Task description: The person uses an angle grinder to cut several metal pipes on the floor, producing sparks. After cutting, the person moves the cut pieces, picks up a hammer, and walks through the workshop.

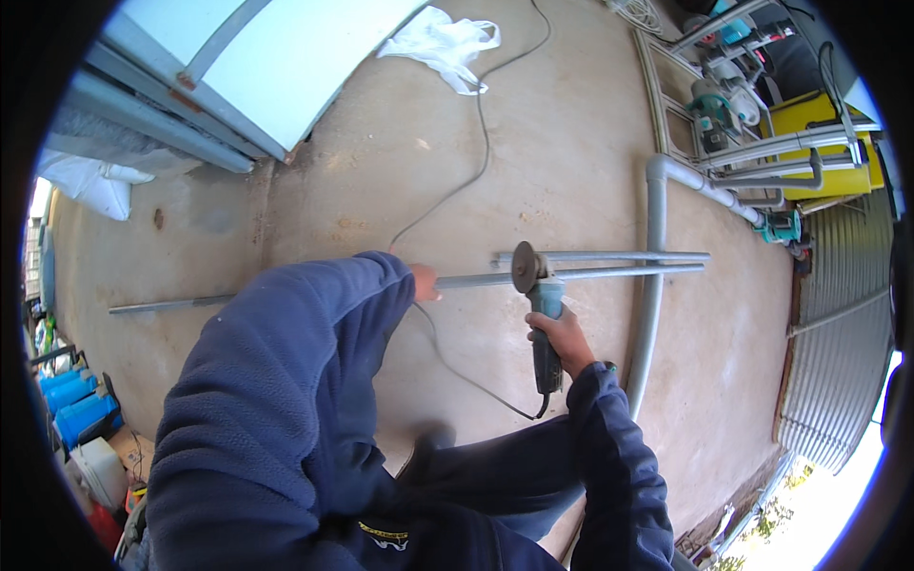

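Right of centre, right hand [566, 341] clenched round a grinder [546, 301]; to its left, left hand [425, 283] grasping a long metal bar [474, 281]; bar lies across a grey pipe [644, 338]; white bag [440, 43] farther off.

"What does the grinder [546, 303] look like?"
"Teal body, black handle, 1 brownish round disc [523, 267]. It's held with the disc end pointing away from the wearer."
"And the pipe [614, 272]?"
"Grey, slim, straight, the nearer of 2. It runs crosswise, partly hidden toward the left."
"Are they touching?"
"The disc overlaps the pipe in view; contact I can't tell."
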Demonstrator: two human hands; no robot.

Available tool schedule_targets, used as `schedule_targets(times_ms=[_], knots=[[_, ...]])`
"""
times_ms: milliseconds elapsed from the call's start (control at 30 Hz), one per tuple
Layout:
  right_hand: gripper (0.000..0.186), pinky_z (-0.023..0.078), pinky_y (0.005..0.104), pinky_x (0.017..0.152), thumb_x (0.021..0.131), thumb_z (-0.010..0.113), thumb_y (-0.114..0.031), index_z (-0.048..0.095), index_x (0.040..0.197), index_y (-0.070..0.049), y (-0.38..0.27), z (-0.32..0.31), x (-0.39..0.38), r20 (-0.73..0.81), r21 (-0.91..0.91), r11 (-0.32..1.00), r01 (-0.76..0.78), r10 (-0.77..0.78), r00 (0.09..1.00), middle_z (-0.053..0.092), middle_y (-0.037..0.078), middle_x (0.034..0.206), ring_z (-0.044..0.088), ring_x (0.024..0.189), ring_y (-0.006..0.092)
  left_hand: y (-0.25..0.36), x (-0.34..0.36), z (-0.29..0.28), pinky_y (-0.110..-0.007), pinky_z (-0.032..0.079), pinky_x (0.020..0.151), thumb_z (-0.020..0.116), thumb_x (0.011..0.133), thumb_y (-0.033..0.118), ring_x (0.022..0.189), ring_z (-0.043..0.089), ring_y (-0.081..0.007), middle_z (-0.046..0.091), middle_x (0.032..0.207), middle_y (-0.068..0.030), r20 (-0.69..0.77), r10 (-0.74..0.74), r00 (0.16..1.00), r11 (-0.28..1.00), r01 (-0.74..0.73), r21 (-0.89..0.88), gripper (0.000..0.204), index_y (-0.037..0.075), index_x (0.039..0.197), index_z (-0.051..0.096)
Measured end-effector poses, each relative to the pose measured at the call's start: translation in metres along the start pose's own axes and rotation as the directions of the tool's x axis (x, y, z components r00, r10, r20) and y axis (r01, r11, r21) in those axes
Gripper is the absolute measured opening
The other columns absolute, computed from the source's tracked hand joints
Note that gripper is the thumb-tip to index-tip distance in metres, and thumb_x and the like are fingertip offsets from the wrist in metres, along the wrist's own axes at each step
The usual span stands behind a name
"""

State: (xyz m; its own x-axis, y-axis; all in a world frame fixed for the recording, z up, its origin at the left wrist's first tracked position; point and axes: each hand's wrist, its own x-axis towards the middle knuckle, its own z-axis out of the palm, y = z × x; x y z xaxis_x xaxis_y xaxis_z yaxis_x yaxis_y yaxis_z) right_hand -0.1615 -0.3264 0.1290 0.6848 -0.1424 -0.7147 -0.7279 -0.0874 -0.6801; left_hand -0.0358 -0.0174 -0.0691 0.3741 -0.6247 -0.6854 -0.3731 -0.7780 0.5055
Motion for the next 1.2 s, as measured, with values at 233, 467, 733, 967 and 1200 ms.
schedule_targets(times_ms=[233, 467, 733, 967, 1200], knots=[[0.050, 0.058, 0.0355, 0.071, 0.085, 0.083, -0.025, 0.066, 0.121, 0.004, 0.004, -0.003, -0.010, -0.008, -0.210, 0.977, 0.048, -0.051, 0.999, 0.071, 0.010, 0.092, 0.070, 0.077, 0.0182, -0.002, -0.005, -0.006, -0.053, 0.053, 0.095, 0.067, 0.097, 0.062, 0.105, 0.072, -0.0433, 0.076, 0.107, -0.0239, 0.028, -0.021, 0.999, 1.000, 0.021, 0.013, 0.060, 0.006, 0.118, 0.075], [0.043, 0.058, 0.0372, 0.068, 0.084, 0.083, -0.021, 0.067, 0.114, 0.004, -0.004, -0.004, -0.015, -0.003, -0.174, 0.983, -0.060, 0.060, 0.998, 0.072, 0.011, 0.088, 0.070, 0.074, 0.0200, 0.013, -0.023, -0.020, -0.053, 0.050, 0.099, 0.064, 0.098, 0.061, 0.109, 0.071, -0.0435, 0.075, 0.113, -0.0227, 0.050, -0.089, 0.995, 0.996, 0.088, 0.027, 0.059, 0.007, 0.117, 0.074], [0.045, 0.059, 0.0366, 0.069, 0.085, 0.083, -0.022, 0.066, 0.117, 0.005, 0.003, -0.008, -0.012, 0.026, -0.133, 0.987, -0.087, 0.091, 0.995, 0.071, 0.010, 0.090, 0.070, 0.074, 0.0204, 0.006, -0.013, -0.012, -0.055, 0.047, 0.101, 0.064, 0.099, 0.061, 0.113, 0.069, -0.0443, 0.073, 0.115, -0.0246, 0.062, -0.072, 0.996, 0.997, 0.071, 0.013, 0.060, 0.004, 0.119, 0.073], [0.050, 0.059, 0.0371, 0.068, 0.085, 0.084, -0.021, 0.065, 0.122, 0.006, 0.015, -0.009, -0.003, 0.024, -0.132, 0.988, -0.083, 0.087, 0.996, 0.071, 0.011, 0.092, 0.070, 0.075, 0.0198, 0.007, -0.012, -0.010, -0.059, 0.046, 0.104, 0.065, 0.098, 0.060, 0.110, 0.070, -0.0468, 0.074, 0.113, -0.0273, 0.029, -0.056, 0.998, 0.998, 0.056, 0.018, 0.065, 0.000, 0.122, 0.073], [0.044, 0.058, 0.0346, 0.067, 0.086, 0.083, -0.021, 0.064, 0.117, 0.004, 0.016, -0.012, -0.002, 0.016, -0.169, 0.980, -0.107, 0.111, 0.994, 0.068, 0.008, 0.091, 0.068, 0.073, 0.0177, 0.013, -0.015, -0.016, -0.064, 0.039, 0.110, 0.064, 0.099, 0.060, 0.114, 0.069, -0.0469, 0.074, 0.115, -0.0272, 0.066, -0.020, 0.998, 0.999, 0.023, -0.044, 0.065, -0.001, 0.121, 0.073]])
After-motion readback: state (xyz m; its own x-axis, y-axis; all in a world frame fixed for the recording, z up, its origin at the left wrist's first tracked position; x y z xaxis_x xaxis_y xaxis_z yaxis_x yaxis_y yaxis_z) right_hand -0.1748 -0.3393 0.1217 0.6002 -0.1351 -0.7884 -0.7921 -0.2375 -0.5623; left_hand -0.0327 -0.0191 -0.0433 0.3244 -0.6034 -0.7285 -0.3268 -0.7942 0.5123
